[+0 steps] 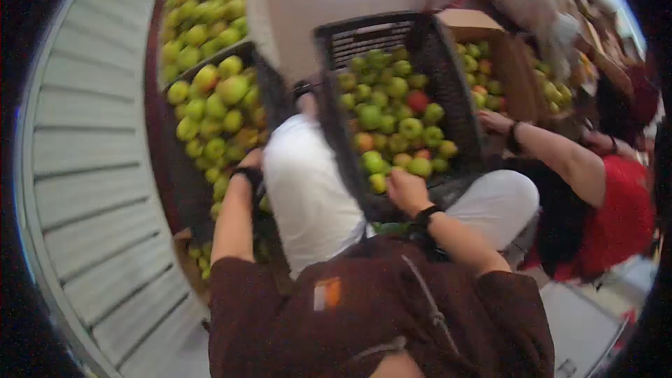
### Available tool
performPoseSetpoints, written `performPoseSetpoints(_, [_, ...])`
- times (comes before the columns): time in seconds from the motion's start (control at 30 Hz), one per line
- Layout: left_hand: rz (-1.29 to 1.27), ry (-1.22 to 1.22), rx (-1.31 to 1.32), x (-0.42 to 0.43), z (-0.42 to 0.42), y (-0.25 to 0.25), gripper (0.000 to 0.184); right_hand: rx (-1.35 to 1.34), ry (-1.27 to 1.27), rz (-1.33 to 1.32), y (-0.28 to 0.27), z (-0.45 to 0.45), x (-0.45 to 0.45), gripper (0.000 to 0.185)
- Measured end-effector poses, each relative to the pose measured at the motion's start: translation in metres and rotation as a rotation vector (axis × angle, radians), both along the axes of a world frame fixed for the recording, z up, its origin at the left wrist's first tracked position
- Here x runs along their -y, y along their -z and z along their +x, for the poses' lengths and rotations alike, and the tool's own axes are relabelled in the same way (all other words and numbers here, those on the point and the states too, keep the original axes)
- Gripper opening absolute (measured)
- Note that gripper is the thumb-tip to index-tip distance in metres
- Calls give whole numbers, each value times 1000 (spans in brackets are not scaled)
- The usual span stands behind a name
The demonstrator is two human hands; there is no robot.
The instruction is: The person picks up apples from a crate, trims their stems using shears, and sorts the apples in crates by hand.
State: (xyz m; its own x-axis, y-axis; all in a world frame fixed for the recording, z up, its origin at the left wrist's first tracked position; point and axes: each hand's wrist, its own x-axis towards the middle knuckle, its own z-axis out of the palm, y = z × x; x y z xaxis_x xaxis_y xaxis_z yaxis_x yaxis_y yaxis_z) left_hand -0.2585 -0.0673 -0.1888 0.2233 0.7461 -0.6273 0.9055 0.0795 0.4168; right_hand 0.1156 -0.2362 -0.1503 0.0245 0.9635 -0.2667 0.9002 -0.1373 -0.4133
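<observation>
My left hand (253, 159) is down at the right side of the left crate, next to the green apples (213, 108). My knee hides part of it and its fingers do not show clearly. My right hand (408, 192) is at the near end of the black plastic crate (460, 112), its fingers curled in. A yellow-green apple (378, 183) lies right beside those fingers. What the curled fingers hold, if anything, is hidden. Mostly green apples with a few red ones (418, 101) fill this crate.
More apples (203, 21) fill a box at the upper left. On the right, a co-worker's hand (495, 122) reaches to a cardboard box (514, 63) of apples. Slatted light panels (94, 147) run along the left. My legs (308, 189) straddle the middle crate.
</observation>
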Motion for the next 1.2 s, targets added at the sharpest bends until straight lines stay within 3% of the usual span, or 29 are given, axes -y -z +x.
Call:
performPoseSetpoints(0.27, [109, -150, 246, 4, -24, 22, 40, -101, -6, 48, -7, 0, -1, 22])
performPoseSetpoints(0.4, [157, -243, 98, -4, -25, -49, 42, -137, 6, 78, 0, 4, 3, 24])
performPoseSetpoints(0.5, [126, -669, 665, -2, -9, -144, 45, -154, -6, 119, -7, 4, 3, 24])
performPoseSetpoints(0.53, [105, -542, 942, -5, 1, -174, 40, -154, 16, 96, -6, 5, 4, 23])
performPoseSetpoints(0.57, [36, -573, 1020, 1, 35, -223, 37, -159, 23, 75, -2, 7, 4, 23])
performPoseSetpoints(0.6, [1, -644, 1230, 0, 60, -234, 38, -167, 21, 55, 0, 6, 1, 23])
performPoseSetpoints(0.63, [-82, -663, 1264, 2, 73, -241, 39, -200, 73, -14, -20, 3, -4, 23])
performPoseSetpoints(0.67, [-157, -433, 1316, 1, 93, -240, 42, -257, 119, 56, -9, 4, -4, 22])
performPoseSetpoints(0.7, [-484, -523, 1666, 8, 125, -243, 44, -309, 174, 131, 0, 7, -7, 22])
performPoseSetpoints(0.73, [-469, -391, 1683, 8, 150, -241, 45, -401, 249, 192, -3, 9, -16, 22])
performPoseSetpoints(0.8, [-642, -404, 1570, 8, 197, -246, 43, -569, 421, 290, -16, 17, -25, 23])
performPoseSetpoints(0.9, [-818, -454, 1592, 3, 243, -209, 43, -1007, 470, 453, -70, 30, -48, 35])
performPoseSetpoints(1.0, [-791, -527, 1552, 13, 261, -177, 40, -1103, 397, 531, -120, 26, -58, 53])
performPoseSetpoints(1.1, [-737, -524, 1464, 22, 272, -164, 37, -791, 337, 553, -104, 24, -67, 70])
performPoseSetpoints(1.13, [-621, -530, 1320, 24, 273, -165, 34, -752, 396, 563, -98, 21, -70, 70])
performPoseSetpoints(1.2, [-529, -570, 1225, 27, 275, -163, 34, -1091, 493, 428, -99, 23, -75, 66])
